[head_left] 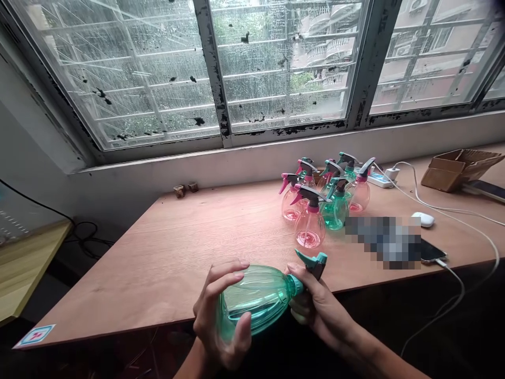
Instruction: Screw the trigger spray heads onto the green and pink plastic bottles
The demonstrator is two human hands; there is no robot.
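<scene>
A clear green spray bottle (256,297) lies on its side in front of me, over the near edge of the wooden table (177,252). My left hand (219,321) is wrapped round its wide base. My right hand (315,308) grips the neck, just below the teal trigger head (313,261). Farther back on the table stands a cluster of several pink and green spray bottles (321,197), all upright with their trigger heads on.
A phone (432,251) on a white cable, a white earbud case (423,219), a power strip (381,179) and an open cardboard box (457,168) sit at the right. Two small cups (185,189) stand near the wall. A dirty window (252,63) runs behind; a lower wooden surface (23,263) lies left.
</scene>
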